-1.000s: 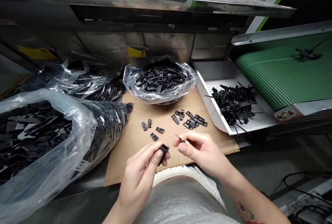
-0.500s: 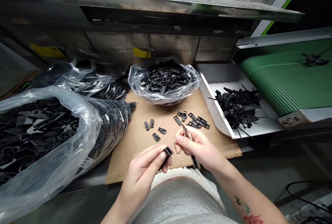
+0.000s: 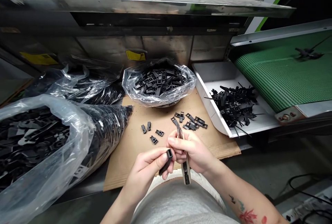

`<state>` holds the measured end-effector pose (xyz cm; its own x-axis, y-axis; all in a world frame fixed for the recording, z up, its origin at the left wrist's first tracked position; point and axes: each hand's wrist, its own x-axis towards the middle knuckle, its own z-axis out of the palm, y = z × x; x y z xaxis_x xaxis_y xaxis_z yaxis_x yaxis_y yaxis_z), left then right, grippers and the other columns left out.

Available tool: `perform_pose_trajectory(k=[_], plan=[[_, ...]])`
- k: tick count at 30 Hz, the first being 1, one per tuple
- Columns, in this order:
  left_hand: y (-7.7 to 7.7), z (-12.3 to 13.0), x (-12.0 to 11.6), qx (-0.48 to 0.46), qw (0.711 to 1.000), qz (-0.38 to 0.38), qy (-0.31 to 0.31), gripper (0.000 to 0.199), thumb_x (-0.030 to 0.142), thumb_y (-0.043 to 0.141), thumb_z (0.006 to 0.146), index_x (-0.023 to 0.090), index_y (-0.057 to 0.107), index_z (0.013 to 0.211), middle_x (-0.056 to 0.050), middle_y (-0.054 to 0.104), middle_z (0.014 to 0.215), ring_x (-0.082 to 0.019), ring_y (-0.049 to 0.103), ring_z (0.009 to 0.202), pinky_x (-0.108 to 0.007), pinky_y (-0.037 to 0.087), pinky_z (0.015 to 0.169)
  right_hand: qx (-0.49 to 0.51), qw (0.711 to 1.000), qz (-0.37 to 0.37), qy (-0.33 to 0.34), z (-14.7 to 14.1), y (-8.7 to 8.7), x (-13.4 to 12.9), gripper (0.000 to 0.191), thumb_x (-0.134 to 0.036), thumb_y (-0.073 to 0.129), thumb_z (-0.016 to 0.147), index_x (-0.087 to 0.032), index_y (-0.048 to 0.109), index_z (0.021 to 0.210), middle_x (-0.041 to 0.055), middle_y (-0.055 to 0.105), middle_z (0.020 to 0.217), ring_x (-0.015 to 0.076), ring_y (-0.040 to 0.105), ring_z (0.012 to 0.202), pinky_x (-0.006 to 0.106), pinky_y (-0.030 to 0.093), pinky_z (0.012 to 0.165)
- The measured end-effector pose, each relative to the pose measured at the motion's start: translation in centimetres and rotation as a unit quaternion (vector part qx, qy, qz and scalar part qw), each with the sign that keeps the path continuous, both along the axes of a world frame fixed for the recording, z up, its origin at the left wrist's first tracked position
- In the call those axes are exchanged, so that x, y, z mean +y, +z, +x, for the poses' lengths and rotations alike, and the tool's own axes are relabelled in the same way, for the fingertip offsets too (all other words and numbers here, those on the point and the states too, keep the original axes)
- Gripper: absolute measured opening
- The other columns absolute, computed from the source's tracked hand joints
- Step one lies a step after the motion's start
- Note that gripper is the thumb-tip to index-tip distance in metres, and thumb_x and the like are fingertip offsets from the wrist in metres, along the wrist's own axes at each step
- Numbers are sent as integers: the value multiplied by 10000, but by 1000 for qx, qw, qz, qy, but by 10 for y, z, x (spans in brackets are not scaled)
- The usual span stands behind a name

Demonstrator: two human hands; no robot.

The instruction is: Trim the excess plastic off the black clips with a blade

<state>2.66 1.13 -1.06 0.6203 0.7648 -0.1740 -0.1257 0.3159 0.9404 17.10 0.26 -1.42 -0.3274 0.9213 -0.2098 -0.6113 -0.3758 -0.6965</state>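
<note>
My left hand [image 3: 150, 163] pinches a black hollow plastic part [image 3: 166, 163] between thumb and fingers, its rectangular opening facing up. Close beside it, my right hand [image 3: 190, 148] is closed around a utility knife [image 3: 186, 172], whose blade points up and away from me. The fingertips of both hands are nearly touching. Beyond them, on a cardboard sheet [image 3: 135, 155], lie several small black clips [image 3: 154, 139] to the left and a group of longer black pieces [image 3: 192, 124] to the right.
A plastic-lined bowl [image 3: 158, 82] of black parts stands behind the cardboard. Large clear bags [image 3: 85, 130] of black pieces crowd the left. To the right, a white tray [image 3: 215, 113] holds spiky black parts, beside a green conveyor belt [image 3: 280, 75] carrying another black piece.
My right hand has turned the knife, so its handle now shows below the hand and the blade stands more upright. The hands have come closer together, and the camera view has shifted slightly.
</note>
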Motion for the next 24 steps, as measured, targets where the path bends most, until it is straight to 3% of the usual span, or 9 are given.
perform_pose_trajectory(k=[6,9,11,13,15,17,19,22,24], plan=[[-1,4,-2,23,1000,21,-6,231,295,512,829,139,615,694,10,521,558,-71,429,489,-197,343,491,-33,999,17,-22,9,3,-4,258,-357,608,772,-141,526,658,-79,422,450,18,267,366,160,158,364],[-1,3,-1,76,993,83,-35,265,282,469,840,140,616,671,0,525,573,-83,438,495,-209,367,488,-93,995,31,0,15,0,-1,206,-303,658,739,-144,532,705,-68,462,502,20,325,395,158,165,374],[4,4,10,134,980,147,-35,263,287,481,825,142,627,662,-6,540,577,-95,453,500,-217,386,486,-91,995,-20,-28,20,-8,2,219,-281,692,702,-154,514,707,-80,442,503,16,311,391,155,150,376],[14,8,34,213,946,244,13,254,319,484,817,152,657,735,-17,582,604,-123,505,543,-241,429,535,-62,992,-84,-68,22,-22,1,275,-310,708,671,-166,474,693,-95,403,495,12,280,384,152,140,380],[25,18,70,293,885,345,108,322,359,417,842,158,652,930,-48,642,730,-179,580,702,-314,467,694,-46,990,-119,-67,19,-36,-6,322,-356,712,645,-169,454,694,-88,406,515,18,302,400,151,165,391],[33,30,110,306,863,374,150,377,360,354,862,168,590,1085,-79,646,961,-224,557,956,-373,422,854,-48,988,-135,-48,14,-48,-18,344,-392,712,627,-156,487,733,-73,425,544,24,338,428,156,225,415],[35,40,140,322,839,402,175,426,351,401,844,172,481,1223,-93,554,1192,-248,443,1149,-401,341,959,-58,987,-144,-33,8,-56,-30,379,-424,709,620,-141,526,794,-60,449,563,29,368,447,169,283,448],[18,36,142,345,811,441,172,592,330,523,781,173,346,1323,-91,389,1369,-257,371,1214,-405,259,1022,-93,986,-137,-25,9,-60,-45,429,-498,662,656,-140,544,862,-38,502,573,47,421,437,186,311,448],[-8,20,119,355,808,452,127,418,323,478,810,201,500,1209,-63,549,1215,-213,536,1014,-351,377,927,-131,983,-123,-33,14,-60,-51,458,-552,601,697,-152,531,908,-32,531,571,57,435,403,183,292,412]])
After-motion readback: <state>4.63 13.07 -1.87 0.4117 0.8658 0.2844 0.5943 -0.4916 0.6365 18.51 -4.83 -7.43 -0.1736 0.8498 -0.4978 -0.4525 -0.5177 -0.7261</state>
